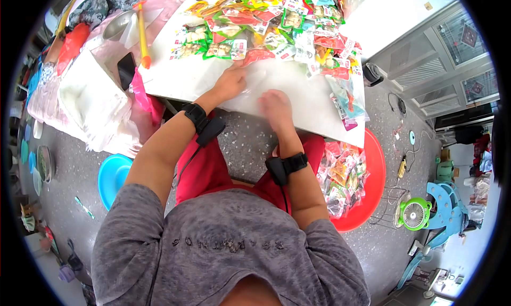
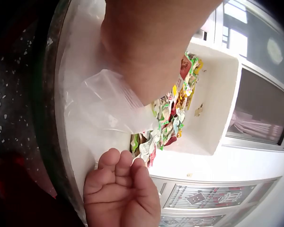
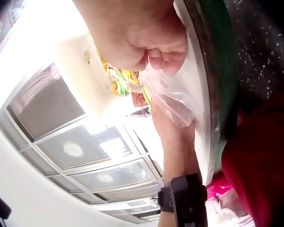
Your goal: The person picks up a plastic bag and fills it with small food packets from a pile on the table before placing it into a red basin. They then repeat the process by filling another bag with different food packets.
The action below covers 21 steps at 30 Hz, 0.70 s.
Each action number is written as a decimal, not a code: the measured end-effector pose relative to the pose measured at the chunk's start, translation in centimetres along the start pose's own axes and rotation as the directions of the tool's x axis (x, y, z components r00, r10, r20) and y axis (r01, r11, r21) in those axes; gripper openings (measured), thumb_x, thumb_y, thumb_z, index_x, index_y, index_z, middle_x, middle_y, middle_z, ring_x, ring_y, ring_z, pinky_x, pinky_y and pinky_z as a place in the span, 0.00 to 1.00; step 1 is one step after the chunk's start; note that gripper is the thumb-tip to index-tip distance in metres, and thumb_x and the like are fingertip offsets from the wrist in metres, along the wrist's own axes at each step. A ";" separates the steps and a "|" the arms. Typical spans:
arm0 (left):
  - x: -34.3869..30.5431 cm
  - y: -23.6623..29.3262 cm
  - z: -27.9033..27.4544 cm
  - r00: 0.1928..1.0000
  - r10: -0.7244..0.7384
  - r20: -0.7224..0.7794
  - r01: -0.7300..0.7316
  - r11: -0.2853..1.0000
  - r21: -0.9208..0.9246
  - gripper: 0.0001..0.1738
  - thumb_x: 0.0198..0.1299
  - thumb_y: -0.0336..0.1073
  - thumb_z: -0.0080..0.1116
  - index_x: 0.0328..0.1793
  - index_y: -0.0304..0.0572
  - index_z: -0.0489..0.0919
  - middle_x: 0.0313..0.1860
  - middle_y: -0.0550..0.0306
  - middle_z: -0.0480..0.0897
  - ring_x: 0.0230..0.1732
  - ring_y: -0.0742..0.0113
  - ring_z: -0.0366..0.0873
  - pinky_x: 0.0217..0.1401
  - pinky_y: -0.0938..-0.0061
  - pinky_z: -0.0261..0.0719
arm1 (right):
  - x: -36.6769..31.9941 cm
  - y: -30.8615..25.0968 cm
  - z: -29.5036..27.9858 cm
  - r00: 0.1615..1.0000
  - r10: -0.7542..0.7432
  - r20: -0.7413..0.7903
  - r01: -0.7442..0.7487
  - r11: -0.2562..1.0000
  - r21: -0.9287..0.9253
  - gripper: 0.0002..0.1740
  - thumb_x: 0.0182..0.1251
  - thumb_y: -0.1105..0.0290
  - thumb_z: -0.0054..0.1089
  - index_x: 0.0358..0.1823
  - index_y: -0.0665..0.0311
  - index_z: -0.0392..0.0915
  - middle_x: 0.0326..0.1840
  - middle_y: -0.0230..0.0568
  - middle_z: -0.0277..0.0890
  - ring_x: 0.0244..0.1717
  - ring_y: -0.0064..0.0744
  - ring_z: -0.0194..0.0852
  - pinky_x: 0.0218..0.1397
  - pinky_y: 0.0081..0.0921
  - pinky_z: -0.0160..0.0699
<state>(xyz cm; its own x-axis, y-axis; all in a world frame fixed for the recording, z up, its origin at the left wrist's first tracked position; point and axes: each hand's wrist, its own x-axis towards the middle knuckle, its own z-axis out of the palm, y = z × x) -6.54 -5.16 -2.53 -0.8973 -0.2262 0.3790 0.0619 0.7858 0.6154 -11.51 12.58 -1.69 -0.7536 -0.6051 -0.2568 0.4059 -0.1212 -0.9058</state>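
A clear plastic bag (image 2: 109, 104) lies on the white tabletop between my hands. My left hand (image 1: 231, 83) grips it; folds gather at that hand in the left wrist view, where its fingertips are hidden. In the head view, that hand's index finger points towards a red packet (image 1: 258, 56). My right hand (image 1: 277, 108), blurred in the head view, is nearer the table's front edge. Its fingers (image 2: 124, 163) are loosely bent, with nothing visible in the palm. In the right wrist view, the bag shows just below the right hand's fingers.
Colourful sealed food packets (image 1: 293, 18) are heaped at the back of the white table (image 1: 186, 80). A red basin (image 1: 375, 170) full of packets stands on the floor at right, and a blue basin (image 1: 109, 181) at left. A yellow-handled tool (image 1: 142, 34) lies at the back left.
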 end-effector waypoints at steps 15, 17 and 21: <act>-4.5 8.7 0.9 0.943 0.331 -0.023 -0.314 0.914 0.255 0.06 0.40 0.27 0.49 0.26 0.33 0.69 0.49 0.39 0.66 0.45 0.44 0.67 0.51 0.59 0.65 | 0.4 -0.1 -2.8 0.964 -0.263 -0.026 0.263 0.965 -0.010 0.10 0.56 0.69 0.47 0.35 0.69 0.67 0.28 0.38 0.69 0.27 0.25 0.67 0.28 0.20 0.68; -6.1 9.3 1.5 0.902 0.431 -0.042 -0.400 0.866 0.301 0.06 0.38 0.27 0.50 0.25 0.34 0.69 0.48 0.38 0.65 0.44 0.44 0.67 0.51 0.56 0.64 | -0.4 -1.1 -2.3 0.993 -0.114 -0.009 0.114 0.985 0.127 0.12 0.56 0.67 0.47 0.36 0.70 0.67 0.30 0.39 0.69 0.29 0.26 0.68 0.29 0.21 0.69; -7.5 10.7 1.1 0.911 0.401 -0.101 -0.363 0.892 0.269 0.06 0.36 0.25 0.51 0.25 0.34 0.69 0.50 0.37 0.64 0.46 0.42 0.66 0.52 0.56 0.64 | -0.5 -1.4 -3.2 0.994 -0.023 0.109 0.021 1.000 0.020 0.13 0.57 0.66 0.45 0.37 0.70 0.67 0.33 0.41 0.69 0.33 0.30 0.68 0.32 0.24 0.69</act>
<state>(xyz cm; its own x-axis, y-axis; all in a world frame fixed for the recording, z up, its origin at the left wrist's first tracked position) 0.38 5.58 0.49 -0.7483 0.0512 0.6613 0.2634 0.9380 0.2255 -13.32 15.58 -1.40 -0.7019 -0.6842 -0.1980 0.4004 -0.1492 -0.9041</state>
